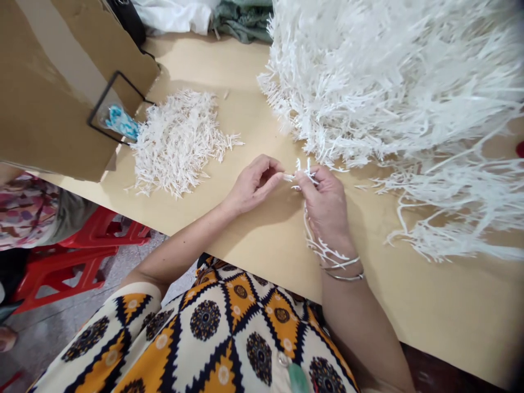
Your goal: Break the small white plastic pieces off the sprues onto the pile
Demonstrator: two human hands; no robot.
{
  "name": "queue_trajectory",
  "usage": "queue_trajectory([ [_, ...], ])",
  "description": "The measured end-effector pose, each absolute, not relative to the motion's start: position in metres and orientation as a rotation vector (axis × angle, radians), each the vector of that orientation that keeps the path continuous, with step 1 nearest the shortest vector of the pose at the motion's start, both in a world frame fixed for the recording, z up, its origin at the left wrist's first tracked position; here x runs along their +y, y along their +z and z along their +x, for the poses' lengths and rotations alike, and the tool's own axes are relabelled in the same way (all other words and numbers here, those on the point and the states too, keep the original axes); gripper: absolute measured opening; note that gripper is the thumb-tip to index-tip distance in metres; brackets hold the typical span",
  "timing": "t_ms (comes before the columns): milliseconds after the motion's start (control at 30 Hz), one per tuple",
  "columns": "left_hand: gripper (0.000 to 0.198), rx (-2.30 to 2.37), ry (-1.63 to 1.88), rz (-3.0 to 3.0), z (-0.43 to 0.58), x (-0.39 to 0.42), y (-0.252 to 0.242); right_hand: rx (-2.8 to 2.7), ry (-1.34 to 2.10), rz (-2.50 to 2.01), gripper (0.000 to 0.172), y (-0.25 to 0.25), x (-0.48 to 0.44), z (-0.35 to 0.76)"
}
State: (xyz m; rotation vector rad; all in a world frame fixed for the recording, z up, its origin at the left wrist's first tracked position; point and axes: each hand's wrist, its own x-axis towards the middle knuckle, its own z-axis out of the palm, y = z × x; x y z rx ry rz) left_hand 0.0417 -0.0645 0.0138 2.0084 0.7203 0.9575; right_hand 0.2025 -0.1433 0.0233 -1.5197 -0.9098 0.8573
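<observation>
My right hand (325, 199) is closed around a white branched plastic sprig (309, 168), thumb pressed on top. Its thin forked tips stick out above and left of the fingers, and more of its strands hang down over my wrist beside two bangles. My left hand (258, 184) meets it from the left, thumb and forefinger pinched on the sprig's pale end. A large heap of white branched strands (380, 87) rises just beyond my right hand. To the left of my hands lies a smaller pile of short white pieces (176, 139).
A cardboard box (53, 87) stands at the table's left, with a black wire frame (107, 98) and a blue-and-white packet (123, 121) beside it. White and green cloths (241, 19) lie at the back. Red stools (73, 267) and another person's patterned clothing (28, 210) are at left.
</observation>
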Motion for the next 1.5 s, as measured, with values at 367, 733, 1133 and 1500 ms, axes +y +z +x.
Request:
queue_trajectory([
  [367,0.024,0.604,0.903,2.119,0.046,-0.061,0.004,-1.064,0.737,-1.669,0.021,0.026,-0.145,0.200],
  [733,0.035,0.573,0.723,2.120,0.042,-0.063,0.011,-1.090,0.613,-1.742,0.021,0.011,-0.138,0.199],
  [1133,0.020,1.257,1.323,2.010,0.033,-0.055,0.006,-0.928,0.765,-1.497,0.021,0.011,-0.135,0.211],
  [1500,0.026,0.942,0.720,2.491,0.045,-0.075,0.009,-1.021,0.834,-1.484,0.017,0.010,-0.136,0.211],
])
